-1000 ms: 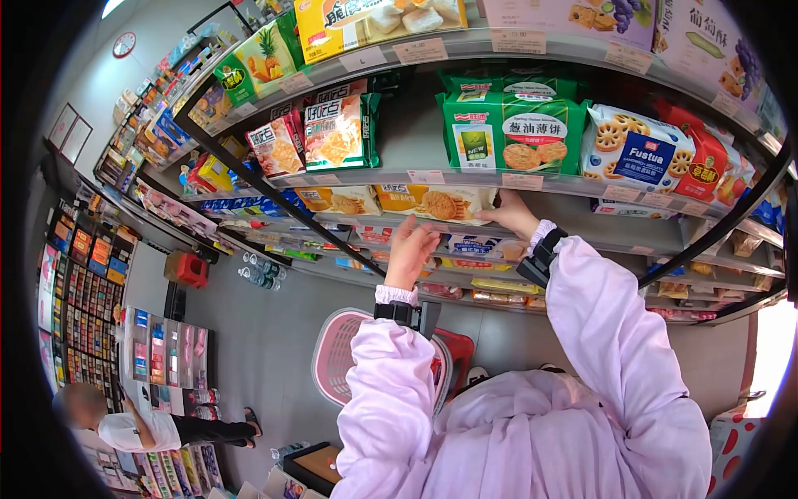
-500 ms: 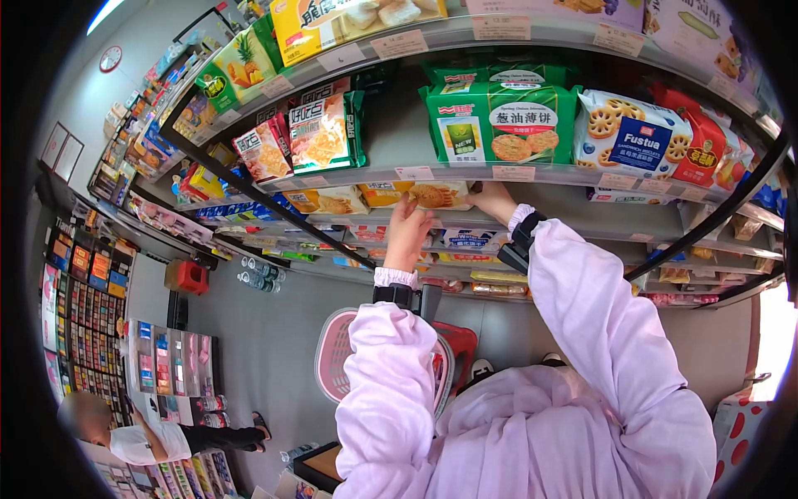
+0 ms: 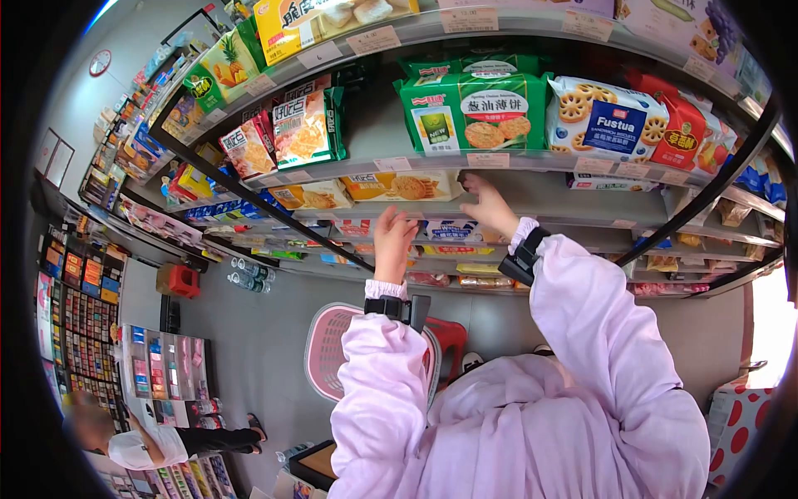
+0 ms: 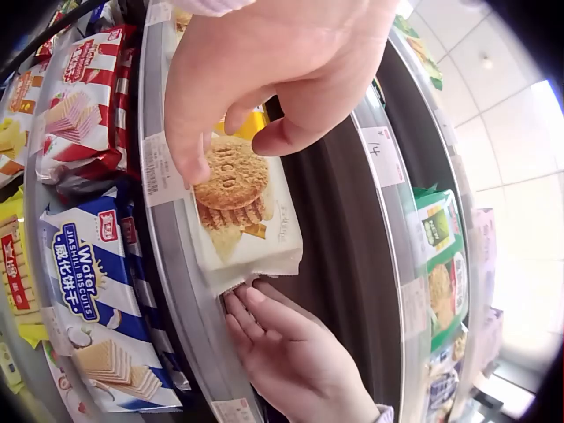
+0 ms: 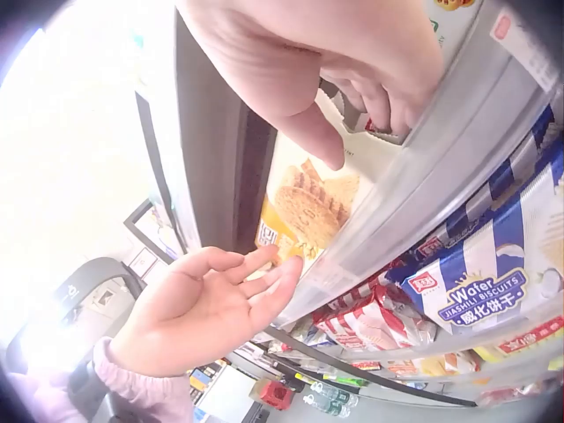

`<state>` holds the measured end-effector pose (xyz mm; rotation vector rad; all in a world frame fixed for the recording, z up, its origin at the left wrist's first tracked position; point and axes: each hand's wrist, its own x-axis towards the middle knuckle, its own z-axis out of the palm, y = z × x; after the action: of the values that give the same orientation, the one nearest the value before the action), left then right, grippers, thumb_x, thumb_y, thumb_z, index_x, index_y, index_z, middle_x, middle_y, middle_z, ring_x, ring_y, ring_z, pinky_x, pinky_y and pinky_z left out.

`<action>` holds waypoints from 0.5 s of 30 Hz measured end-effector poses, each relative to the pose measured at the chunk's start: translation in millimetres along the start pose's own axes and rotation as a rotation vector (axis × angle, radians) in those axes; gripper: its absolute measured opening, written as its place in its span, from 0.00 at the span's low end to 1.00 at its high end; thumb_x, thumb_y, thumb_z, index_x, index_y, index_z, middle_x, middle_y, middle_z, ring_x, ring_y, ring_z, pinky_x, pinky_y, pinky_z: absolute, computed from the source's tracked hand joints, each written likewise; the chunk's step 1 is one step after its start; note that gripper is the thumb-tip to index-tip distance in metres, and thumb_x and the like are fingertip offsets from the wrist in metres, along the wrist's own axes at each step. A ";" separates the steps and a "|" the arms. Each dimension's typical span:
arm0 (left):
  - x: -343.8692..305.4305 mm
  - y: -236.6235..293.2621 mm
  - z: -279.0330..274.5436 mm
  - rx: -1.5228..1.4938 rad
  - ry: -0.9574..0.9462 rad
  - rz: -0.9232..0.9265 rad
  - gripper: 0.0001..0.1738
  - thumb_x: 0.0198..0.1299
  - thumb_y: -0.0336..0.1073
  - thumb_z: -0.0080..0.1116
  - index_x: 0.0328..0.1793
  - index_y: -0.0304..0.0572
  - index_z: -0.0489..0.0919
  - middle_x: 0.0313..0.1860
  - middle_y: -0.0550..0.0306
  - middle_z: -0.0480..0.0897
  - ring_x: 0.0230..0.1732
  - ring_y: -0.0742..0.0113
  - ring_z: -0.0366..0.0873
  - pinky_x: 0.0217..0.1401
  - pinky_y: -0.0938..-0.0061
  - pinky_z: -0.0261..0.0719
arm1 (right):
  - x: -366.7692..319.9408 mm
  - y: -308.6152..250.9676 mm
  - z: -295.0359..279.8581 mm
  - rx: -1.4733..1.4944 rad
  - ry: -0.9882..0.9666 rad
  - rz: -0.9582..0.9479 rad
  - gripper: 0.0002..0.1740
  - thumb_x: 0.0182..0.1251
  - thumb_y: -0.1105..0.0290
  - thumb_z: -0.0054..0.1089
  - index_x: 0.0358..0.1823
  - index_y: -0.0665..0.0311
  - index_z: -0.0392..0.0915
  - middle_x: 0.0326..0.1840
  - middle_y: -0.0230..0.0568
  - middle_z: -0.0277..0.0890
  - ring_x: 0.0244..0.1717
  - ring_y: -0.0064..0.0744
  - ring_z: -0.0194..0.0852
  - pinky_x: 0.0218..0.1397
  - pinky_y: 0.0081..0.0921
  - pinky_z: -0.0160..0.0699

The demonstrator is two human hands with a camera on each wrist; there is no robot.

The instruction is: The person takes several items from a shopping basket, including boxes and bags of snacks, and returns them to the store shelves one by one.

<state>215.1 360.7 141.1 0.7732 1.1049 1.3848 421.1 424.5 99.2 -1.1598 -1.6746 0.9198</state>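
Observation:
A yellow-and-white biscuit packet (image 3: 405, 186) with a cookie picture lies on the shelf below the green cracker packs. At its right end, my right hand (image 3: 492, 209) has its thumb and fingers spread apart. The left wrist view shows this right hand (image 4: 295, 344) with its fingertips right at the packet's crimped end. My left hand (image 3: 392, 245) is in front of the shelf edge, below the packet, with relaxed fingers. In the right wrist view, the left palm (image 5: 207, 304) faces up, loosely open, and holds nothing.
Another yellow-and-white packet (image 3: 309, 195) lies to the left. Blue-striped wafer packs (image 4: 106, 300) fill the shelf below. Green cracker packs (image 3: 474, 112) stand above. A pink basket (image 3: 324, 353) is on the floor below my left arm. A person (image 3: 150, 445) stands at far left.
My left fingers have drawn down off the packet's front. My right hand's fingers have spread at its right end. The head view has shifted slightly.

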 end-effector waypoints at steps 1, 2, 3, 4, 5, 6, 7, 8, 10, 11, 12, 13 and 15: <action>-9.0 -4.3 -2.0 0.001 0.011 0.018 0.26 0.59 0.27 0.46 0.65 0.32 0.56 0.55 0.45 0.68 0.44 0.62 0.75 0.47 0.73 0.74 | -13.7 -12.1 -3.3 0.013 0.016 -0.012 0.34 0.49 0.74 0.59 0.59 0.72 0.59 0.56 0.53 0.65 0.57 0.43 0.65 0.58 0.30 0.66; -18.6 -8.7 -4.5 0.002 0.023 0.037 0.25 0.60 0.28 0.46 0.63 0.31 0.58 0.52 0.46 0.71 0.43 0.63 0.75 0.47 0.73 0.74 | -27.9 -21.2 -4.8 0.027 0.031 -0.025 0.32 0.50 0.76 0.58 0.59 0.70 0.59 0.56 0.51 0.64 0.58 0.41 0.65 0.58 0.30 0.65; -29.5 -13.0 -9.3 0.019 0.007 0.028 0.23 0.60 0.28 0.46 0.61 0.31 0.60 0.50 0.47 0.72 0.42 0.63 0.76 0.46 0.73 0.75 | -42.2 -30.5 -6.6 0.043 0.046 -0.037 0.31 0.51 0.78 0.57 0.59 0.69 0.59 0.57 0.49 0.64 0.58 0.40 0.64 0.59 0.30 0.65; -41.4 -18.0 -14.7 0.034 -0.008 0.016 0.22 0.60 0.28 0.46 0.60 0.31 0.61 0.48 0.48 0.73 0.41 0.64 0.76 0.45 0.74 0.75 | -55.6 -40.5 -10.9 0.048 0.037 -0.065 0.28 0.52 0.79 0.55 0.58 0.68 0.60 0.56 0.47 0.64 0.57 0.39 0.65 0.58 0.29 0.66; -54.4 -25.0 -19.1 0.048 -0.020 0.001 0.20 0.60 0.29 0.46 0.59 0.31 0.63 0.46 0.49 0.75 0.41 0.65 0.76 0.45 0.74 0.75 | -69.4 -47.5 -12.4 0.045 0.024 -0.061 0.26 0.53 0.79 0.54 0.56 0.67 0.61 0.55 0.46 0.65 0.56 0.37 0.66 0.57 0.29 0.67; -70.2 -29.0 -20.1 0.063 0.024 -0.024 0.18 0.59 0.29 0.47 0.56 0.31 0.66 0.43 0.50 0.76 0.39 0.66 0.76 0.43 0.75 0.75 | -84.2 -53.6 -13.2 0.054 -0.005 -0.059 0.26 0.53 0.79 0.53 0.56 0.67 0.62 0.55 0.45 0.65 0.56 0.36 0.66 0.57 0.29 0.67; -80.9 -37.8 -25.2 0.067 0.031 -0.050 0.18 0.59 0.29 0.47 0.56 0.32 0.66 0.43 0.50 0.76 0.38 0.66 0.76 0.43 0.75 0.76 | -98.1 -55.6 -11.8 0.066 -0.038 -0.051 0.25 0.53 0.80 0.53 0.56 0.66 0.62 0.54 0.44 0.65 0.55 0.36 0.66 0.57 0.29 0.67; -92.7 -48.6 -33.7 0.071 0.044 -0.080 0.18 0.59 0.29 0.47 0.56 0.32 0.66 0.43 0.50 0.76 0.38 0.66 0.77 0.42 0.75 0.76 | -110.3 -51.9 -7.0 0.083 -0.064 -0.036 0.24 0.53 0.79 0.53 0.54 0.65 0.63 0.53 0.44 0.66 0.54 0.37 0.67 0.56 0.30 0.68; -118.2 -68.8 -48.8 0.059 0.073 -0.147 0.17 0.59 0.27 0.45 0.55 0.32 0.67 0.41 0.50 0.77 0.36 0.66 0.77 0.42 0.75 0.76 | -136.7 -41.6 5.3 0.120 -0.124 -0.001 0.22 0.53 0.77 0.53 0.52 0.64 0.64 0.50 0.45 0.68 0.51 0.39 0.69 0.53 0.30 0.69; -129.0 -77.4 -55.3 0.071 0.110 -0.178 0.17 0.59 0.27 0.44 0.54 0.32 0.67 0.41 0.50 0.77 0.36 0.67 0.77 0.42 0.75 0.76 | -148.0 -36.4 10.6 0.119 -0.172 0.027 0.22 0.53 0.78 0.52 0.52 0.64 0.64 0.50 0.44 0.67 0.51 0.39 0.69 0.53 0.30 0.69; -139.5 -85.8 -62.3 0.084 0.146 -0.209 0.17 0.58 0.27 0.44 0.54 0.32 0.67 0.41 0.49 0.77 0.36 0.67 0.77 0.41 0.75 0.76 | -158.2 -31.3 16.1 0.119 -0.220 0.054 0.21 0.53 0.78 0.52 0.51 0.64 0.64 0.51 0.44 0.67 0.51 0.38 0.69 0.53 0.30 0.69; -149.0 -94.2 -70.1 0.096 0.182 -0.239 0.17 0.58 0.27 0.43 0.54 0.32 0.67 0.41 0.49 0.77 0.36 0.67 0.77 0.41 0.76 0.76 | -167.3 -27.6 21.6 0.119 -0.268 0.079 0.21 0.53 0.78 0.52 0.51 0.64 0.64 0.51 0.44 0.67 0.50 0.38 0.69 0.52 0.29 0.69; -165.6 -109.9 -85.9 0.078 0.225 -0.283 0.16 0.58 0.26 0.42 0.54 0.32 0.67 0.40 0.49 0.77 0.35 0.67 0.77 0.40 0.77 0.77 | -181.5 -26.6 31.5 0.090 -0.356 0.101 0.21 0.52 0.78 0.51 0.50 0.65 0.64 0.51 0.47 0.66 0.50 0.42 0.70 0.52 0.30 0.69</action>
<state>198.2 173.3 34.0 0.4996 1.3932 1.2136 416.4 241.0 68.1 -1.0726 -1.8438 1.3129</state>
